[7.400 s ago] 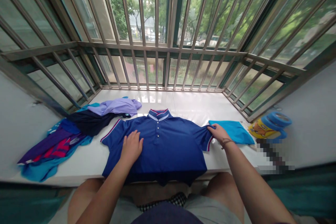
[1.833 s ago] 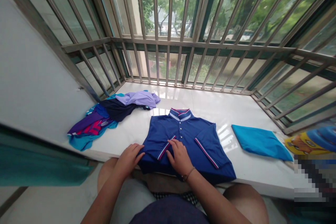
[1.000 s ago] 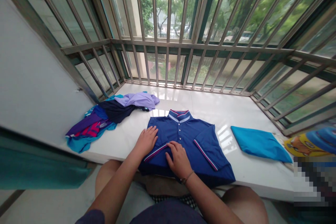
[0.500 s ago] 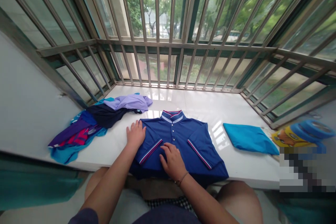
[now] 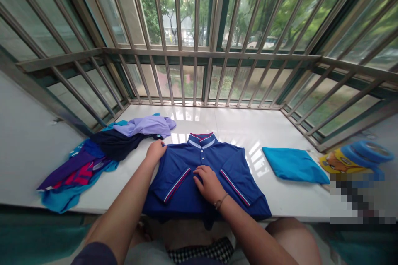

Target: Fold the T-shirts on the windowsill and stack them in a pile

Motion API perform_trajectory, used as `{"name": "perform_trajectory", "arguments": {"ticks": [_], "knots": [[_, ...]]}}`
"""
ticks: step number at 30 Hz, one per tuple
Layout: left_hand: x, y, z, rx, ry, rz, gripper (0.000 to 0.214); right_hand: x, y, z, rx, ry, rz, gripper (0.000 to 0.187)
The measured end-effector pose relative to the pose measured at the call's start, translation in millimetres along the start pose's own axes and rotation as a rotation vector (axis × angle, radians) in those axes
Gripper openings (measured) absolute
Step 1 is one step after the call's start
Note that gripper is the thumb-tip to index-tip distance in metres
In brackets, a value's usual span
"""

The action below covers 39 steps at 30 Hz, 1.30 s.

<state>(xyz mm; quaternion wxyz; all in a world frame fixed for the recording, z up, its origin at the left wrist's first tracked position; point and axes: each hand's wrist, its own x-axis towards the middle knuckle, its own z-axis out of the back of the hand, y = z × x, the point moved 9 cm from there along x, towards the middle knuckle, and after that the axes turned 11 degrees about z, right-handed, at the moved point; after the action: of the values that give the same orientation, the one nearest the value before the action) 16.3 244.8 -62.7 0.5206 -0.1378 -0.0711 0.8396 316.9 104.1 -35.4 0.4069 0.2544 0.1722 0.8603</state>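
A navy blue polo shirt (image 5: 199,198) lies front side up on the white ledge, its collar toward the window. Both short sleeves, edged in red and white, are laid inward over its front. My left hand (image 5: 156,151) is at the shirt's left shoulder corner, fingers closed on the fabric there. On the middle of the shirt front, below the buttons, rests my right hand (image 5: 208,184), fingers loosely bent and apart, gripping nothing. The shirt's lower part reaches the ledge's front edge and hangs slightly over it.
A heap of loose clothes (image 5: 102,149) in purple, black, lilac and turquoise lies at left. To the right are a folded turquoise cloth (image 5: 294,165) and a yellow and blue cup (image 5: 354,159). Metal bars (image 5: 211,54) line the window behind the white ledge (image 5: 230,122).
My left hand has gone from lying flat on the shirt's left side to closing on its shoulder corner. My right hand stays on the shirt front. The view has shifted slightly.
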Motion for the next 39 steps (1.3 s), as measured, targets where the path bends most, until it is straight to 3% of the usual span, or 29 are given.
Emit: {"name": "perform_trajectory", "arguments": {"ticks": [3,7,10,13,17,21,24,29,33,37,39], "knots": [[14,5,3.2,-0.008,0.06,-0.002,0.027,22,-44,44,-0.084,-0.011,-0.097,0.025],[21,-8,8.4,-0.064,0.116,-0.102,0.049,54,-134,89,-0.264,0.132,-0.377,0.034],[15,-46,-0.8,-0.123,0.171,-0.253,0.056,75,-179,95,-0.251,0.227,-0.451,0.046],[9,-93,-22.9,-0.148,0.248,-0.359,0.051,90,-199,83,-0.173,0.319,-0.45,0.04],[14,-139,-48.9,-0.14,0.345,-0.408,0.037,99,-209,67,-0.064,0.361,-0.436,0.036],[30,-158,-53.9,-0.144,0.421,-0.451,0.026,108,-221,59,-0.036,0.321,-0.445,0.02],[44,-170,-40.0,-0.185,0.378,-0.486,0.02,124,-228,65,-0.078,0.202,-0.445,0.017],[47,-189,6.2,-0.263,0.137,-0.561,0.015,150,-220,104,-0.174,-0.031,-0.347,0.024],[7,-175,24.5,-0.272,0.032,-0.707,0.016,127,-192,126,-0.225,-0.087,-0.17,0.029],[-57,-135,2.7,-0.113,-0.035,-0.944,0.027,66,-148,109,-0.336,0.053,0.2,0.033],[-76,-115,-11.2,-0.076,-0.036,-0.993,0.031,37,-138,98,-0.349,0.148,0.316,0.036]]}}
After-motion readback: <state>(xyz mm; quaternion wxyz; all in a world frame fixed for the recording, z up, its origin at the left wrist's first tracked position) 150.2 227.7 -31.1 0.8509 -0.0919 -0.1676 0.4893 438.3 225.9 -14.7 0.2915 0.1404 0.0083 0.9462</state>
